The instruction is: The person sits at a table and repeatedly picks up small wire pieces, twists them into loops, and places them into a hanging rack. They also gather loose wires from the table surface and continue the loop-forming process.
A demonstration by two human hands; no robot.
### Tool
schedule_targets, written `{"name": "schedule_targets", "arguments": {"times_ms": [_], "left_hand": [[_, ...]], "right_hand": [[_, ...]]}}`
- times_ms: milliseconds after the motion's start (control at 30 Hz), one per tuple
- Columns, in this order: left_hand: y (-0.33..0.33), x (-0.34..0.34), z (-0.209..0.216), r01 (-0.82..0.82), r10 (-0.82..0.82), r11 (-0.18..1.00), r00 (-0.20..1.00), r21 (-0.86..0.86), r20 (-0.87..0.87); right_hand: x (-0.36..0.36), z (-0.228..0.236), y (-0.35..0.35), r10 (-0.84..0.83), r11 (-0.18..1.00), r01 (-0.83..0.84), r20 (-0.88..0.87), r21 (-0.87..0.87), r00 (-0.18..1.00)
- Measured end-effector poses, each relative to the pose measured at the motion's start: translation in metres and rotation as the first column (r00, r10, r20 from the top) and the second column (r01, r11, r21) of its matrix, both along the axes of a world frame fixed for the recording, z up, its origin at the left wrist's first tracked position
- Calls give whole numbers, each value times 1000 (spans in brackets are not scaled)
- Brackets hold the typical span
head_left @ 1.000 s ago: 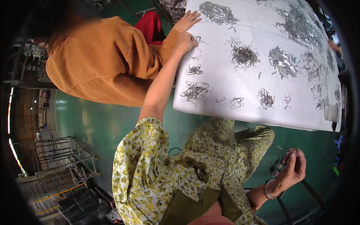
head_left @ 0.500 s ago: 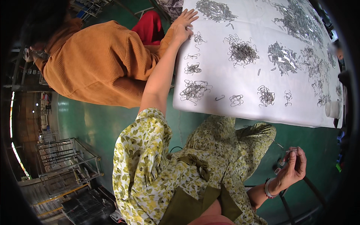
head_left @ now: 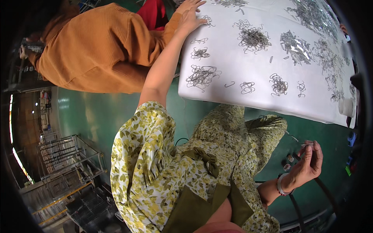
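My left hand (head_left: 190,21) reaches to the table's left edge, fingers stretched out and apart, beside a small pile of bent wire hooks (head_left: 206,21). Nothing shows in its fingers. Away from the table at lower right, my right hand (head_left: 309,161) is raised with thumb and fingers pinched on a thin metal piece (head_left: 306,144); its exact kind is too small to tell. Along the near edge lie a larger pile of wire hooks (head_left: 203,77), one single hook (head_left: 229,84) and several smaller clusters (head_left: 279,85). A dense hook heap (head_left: 253,39) sits farther in.
Loose short metal strips (head_left: 296,47) are heaped on the white-covered table (head_left: 233,70). A white roll (head_left: 345,106) stands at its right corner. A co-worker in an orange jacket (head_left: 101,50) sits at left, a hand (head_left: 189,5) on the table beside mine. Metal racks (head_left: 70,159) stand lower left.
The view has shifted, so the table sits higher in the picture. My left hand's fingers now reach farther over the small hook pile. My right hand keeps its pinch.
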State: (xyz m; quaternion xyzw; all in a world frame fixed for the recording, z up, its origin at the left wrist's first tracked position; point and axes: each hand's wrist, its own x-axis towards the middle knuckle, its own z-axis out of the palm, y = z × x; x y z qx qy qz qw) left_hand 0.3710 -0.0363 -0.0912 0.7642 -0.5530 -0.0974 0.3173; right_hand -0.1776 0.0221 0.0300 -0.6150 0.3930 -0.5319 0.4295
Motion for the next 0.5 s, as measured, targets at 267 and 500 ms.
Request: {"name": "schedule_targets", "arguments": {"times_ms": [267, 500], "left_hand": [[87, -28, 25, 213, -193, 859, 977, 465, -90], [135, -76, -21, -37, 35, 999, 972, 2, 230]], "right_hand": [[8, -12, -4, 81, 997, -81, 43, -11, 996], [7, -7, 1, 95, 995, -94, 65, -24, 993]]}}
